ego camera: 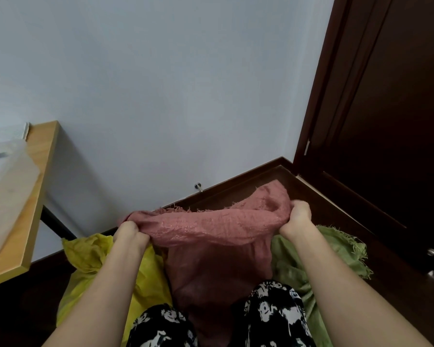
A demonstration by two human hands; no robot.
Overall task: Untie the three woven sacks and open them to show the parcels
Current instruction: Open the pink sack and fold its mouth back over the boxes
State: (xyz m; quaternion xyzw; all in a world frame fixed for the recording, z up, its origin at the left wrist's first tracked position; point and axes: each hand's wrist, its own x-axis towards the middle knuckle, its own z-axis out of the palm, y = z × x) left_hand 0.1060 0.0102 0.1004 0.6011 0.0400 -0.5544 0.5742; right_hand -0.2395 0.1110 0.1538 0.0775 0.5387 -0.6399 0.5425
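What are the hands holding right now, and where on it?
Both hands grip the pink sack by its open rim: left hand at the left end, right hand at the right.

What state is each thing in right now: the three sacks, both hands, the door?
Red sack: mouth gripped at both sides, stretched wide; contents hidden.
Yellow sack: left of it, untouched, top crumpled.
Green sack: right of it, untouched.
Left hand: gripping the red rim.
Right hand: gripping the red rim.
Door: cannot tell.
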